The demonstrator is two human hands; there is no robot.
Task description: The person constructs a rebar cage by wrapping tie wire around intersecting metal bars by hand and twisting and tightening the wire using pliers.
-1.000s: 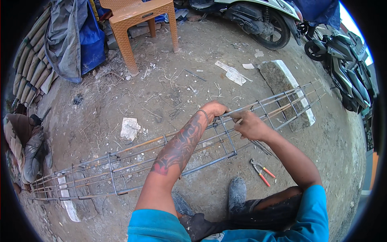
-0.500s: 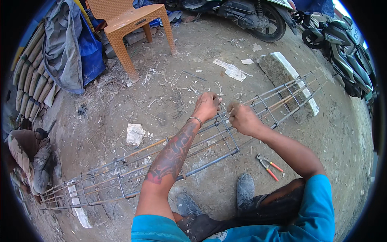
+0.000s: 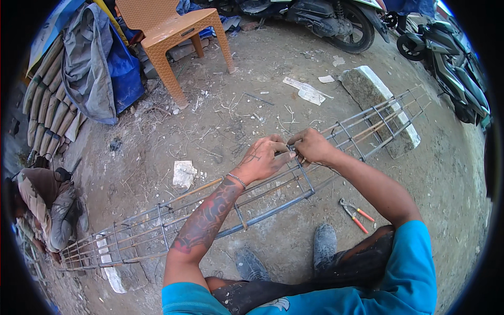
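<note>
A long cage of steel reinforcing bars crosses in front of me, slanting from lower left to upper right, with square stirrups spaced along it. My left hand and my right hand meet at the far upper bar, beside one of these stirrups. Both have their fingers curled and pinched together. Whatever lies between the fingertips is too small and covered to make out. Pincers with red handles lie on the ground to the right of my shoes, apart from both hands.
A stone block props the cage's right end, a whitish block its left. Another person crouches by the left end. Beyond stand an orange plastic chair and two scooters. Wire scraps litter the ground.
My hands were slightly apart over the bar; now they have come together on it, the left lower and nearer. The view has shifted a little.
</note>
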